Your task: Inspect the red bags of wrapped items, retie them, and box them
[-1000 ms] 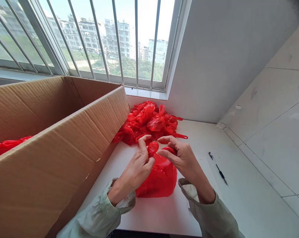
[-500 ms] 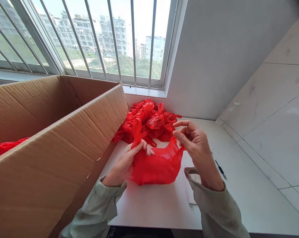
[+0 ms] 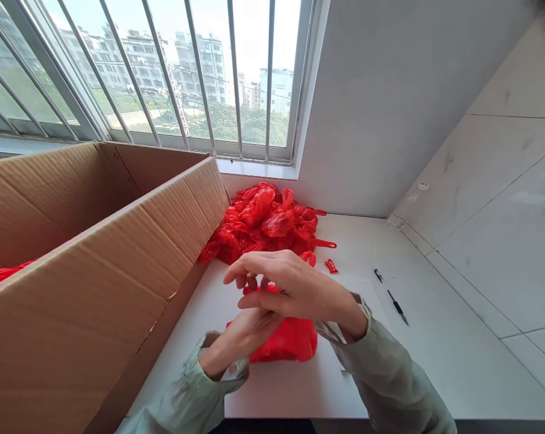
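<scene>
A red plastic bag (image 3: 287,342) rests on the white tabletop in front of me, its upper part gathered under my hands. My left hand (image 3: 249,334) is at the bag's top with its fingers largely covered; it appears closed on the bag. Crossing above it is my right hand (image 3: 286,280), index finger stretched out and thumb apart, the other fingers curled. Red plastic shows between that thumb and the curled fingers. What exactly each hand grips is partly hidden.
Behind the hands lies a heap of red plastic bags (image 3: 272,220). A large cardboard box (image 3: 132,253) stands left, with red plastic inside. To the right are a small red packet (image 3: 331,266), a black pen (image 3: 398,307), its cap (image 3: 378,275) and a clear bottle (image 3: 406,205) against the wall.
My right hand has moved left and crossed over my left hand. The bag, held spread between both hands before, is now lower and gathered. The small red packet has come into view.
</scene>
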Demonstrator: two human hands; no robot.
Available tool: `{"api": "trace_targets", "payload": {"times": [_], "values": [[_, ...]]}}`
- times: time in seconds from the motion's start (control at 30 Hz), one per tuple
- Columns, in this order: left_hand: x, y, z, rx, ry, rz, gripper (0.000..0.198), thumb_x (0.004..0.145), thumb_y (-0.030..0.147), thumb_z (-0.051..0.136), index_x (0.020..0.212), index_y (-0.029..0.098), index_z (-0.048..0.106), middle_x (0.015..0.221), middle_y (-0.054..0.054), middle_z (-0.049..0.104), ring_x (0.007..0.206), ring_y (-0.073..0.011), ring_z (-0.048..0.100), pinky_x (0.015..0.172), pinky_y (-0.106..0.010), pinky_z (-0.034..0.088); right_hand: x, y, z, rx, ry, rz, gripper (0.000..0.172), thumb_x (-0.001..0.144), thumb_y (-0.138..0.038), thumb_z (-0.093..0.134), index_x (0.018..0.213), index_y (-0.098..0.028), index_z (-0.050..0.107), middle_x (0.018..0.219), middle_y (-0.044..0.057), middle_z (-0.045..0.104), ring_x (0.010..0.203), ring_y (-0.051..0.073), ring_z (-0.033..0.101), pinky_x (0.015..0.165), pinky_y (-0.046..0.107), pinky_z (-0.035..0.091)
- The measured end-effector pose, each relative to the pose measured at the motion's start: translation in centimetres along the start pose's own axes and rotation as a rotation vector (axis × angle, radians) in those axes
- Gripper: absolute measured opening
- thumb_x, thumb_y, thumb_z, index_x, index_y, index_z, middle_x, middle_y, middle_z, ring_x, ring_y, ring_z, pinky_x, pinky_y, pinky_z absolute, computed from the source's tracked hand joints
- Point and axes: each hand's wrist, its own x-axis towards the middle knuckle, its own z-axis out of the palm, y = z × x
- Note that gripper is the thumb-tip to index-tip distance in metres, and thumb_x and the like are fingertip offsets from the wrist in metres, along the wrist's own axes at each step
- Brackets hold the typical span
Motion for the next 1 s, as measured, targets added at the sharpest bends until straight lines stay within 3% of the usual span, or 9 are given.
{"api": "trace_targets", "payload": {"times": [0.1, 0.27, 0.37, 0.53, 0.63, 0.7, 0.8, 0.87, 1.0], "values": [[0.3, -0.7, -0.3, -0.184, 0.084, -0.176, 0.028, 0.084, 0.05, 0.058, 0.085, 0.023, 0.06, 0.069, 0.002, 0.052, 0.068, -0.015, 0.056, 0.053, -0.021, 0.046, -1.7, 1.6, -0.3, -0.121, 0.159, 0.152, 0.019, 0.092, -0.032, 0.054, 0.107, -0.022, 0.06, 0.112, 0.004, 0.063, 0.108, 0.017, 0.054, 0.093, 0.032, 0.043], [1.3, -0.7, -0.9, -0.454, 0.035, -0.286, 0.045, 0.089, 0.058, 0.05, 0.069, 0.018, 0.054, 0.05, 0.006, 0.039, 0.041, -0.0059, 0.034, 0.038, -0.016, 0.028, -4.6, 4.9, 0.0, 0.078, 0.293, 0.467, 0.02, 0.09, -0.035, 0.055, 0.082, -0.019, 0.065, 0.07, -0.001, 0.064, 0.06, 0.011, 0.055, 0.057, 0.023, 0.044], [2.1, -0.6, -1.4, -0.561, -0.017, -0.349, 0.047, 0.088, 0.058, 0.052, 0.068, 0.016, 0.056, 0.055, 0.0, 0.054, 0.049, -0.0097, 0.049, 0.046, -0.018, 0.039, -4.8, 4.3, 0.9, 0.208, 0.497, 0.48, 0.012, 0.084, -0.029, 0.062, 0.078, -0.019, 0.063, 0.067, -0.002, 0.063, 0.055, 0.01, 0.052, 0.052, 0.022, 0.041], [2.1, 0.5, -2.9, -0.659, -0.106, -0.287, 0.027, 0.077, 0.039, 0.073, 0.084, 0.017, 0.058, 0.069, 0.001, 0.054, 0.056, -0.0087, 0.048, 0.053, -0.019, 0.04, -5.3, 1.3, 1.9, 0.25, 0.161, 0.355, 0.01, 0.082, -0.016, 0.062, 0.073, -0.02, 0.062, 0.075, -0.002, 0.065, 0.066, 0.011, 0.056, 0.063, 0.023, 0.045], [1.4, 1.2, -3.4, -0.5, -0.165, -0.162, 0.028, 0.069, 0.024, 0.079, 0.075, 0.016, 0.053, 0.073, 0.002, 0.053, 0.061, -0.0089, 0.045, 0.055, -0.019, 0.036, -6.2, 1.3, 2.0, 0.16, 0.085, 0.388, 0.008, 0.08, -0.017, 0.065, 0.073, -0.021, 0.065, 0.074, -0.002, 0.064, 0.065, 0.012, 0.055, 0.062, 0.024, 0.045], [1.0, 1.5, -3.4, -0.359, -0.197, -0.082, 0.025, 0.071, 0.02, 0.075, 0.073, 0.017, 0.05, 0.076, 0.001, 0.052, 0.066, -0.0104, 0.045, 0.058, -0.02, 0.035, -6.5, 2.0, 2.0, 0.212, 0.188, 0.424, 0.006, 0.082, -0.026, 0.066, 0.078, -0.021, 0.066, 0.078, 0.0, 0.066, 0.069, 0.013, 0.059, 0.062, 0.024, 0.047], [0.5, 1.7, -3.2, -0.139, -0.286, 0.004, 0.016, 0.076, 0.02, 0.065, 0.075, 0.018, 0.049, 0.074, 0.001, 0.05, 0.068, -0.0126, 0.044, 0.061, -0.023, 0.035, -6.3, 3.3, 2.5, 0.284, 0.397, 0.431, 0.024, 0.085, -0.039, 0.061, 0.102, -0.022, 0.065, 0.1, 0.004, 0.067, 0.091, 0.017, 0.062, 0.076, 0.028, 0.051], [0.3, 1.6, -3.1, 0.067, -0.319, 0.083, 0.013, 0.074, 0.016, 0.06, 0.072, 0.018, 0.047, 0.071, 0.002, 0.049, 0.066, -0.0133, 0.042, 0.061, -0.024, 0.034, -5.9, 4.1, 3.4, 0.37, 0.335, 0.39, 0.039, 0.088, -0.044, 0.055, 0.121, -0.023, 0.057, 0.1, 0.004, 0.068, 0.096, 0.018, 0.062, 0.083, 0.031, 0.05], [0.1, 1.0, -2.9, 0.472, -0.14, 0.29, 0.02, 0.068, 0.006, 0.05, 0.064, 0.019, 0.037, 0.061, 0.005, 0.041, 0.057, -0.0117, 0.033, 0.053, -0.025, 0.024, -5.4, 5.1, 5.5, 0.52, 0.238, 0.387, 0.045, 0.089, -0.049, 0.053, 0.124, -0.021, 0.054, 0.085, 0.002, 0.069, 0.081, 0.017, 0.063, 0.076, 0.029, 0.049]]}}
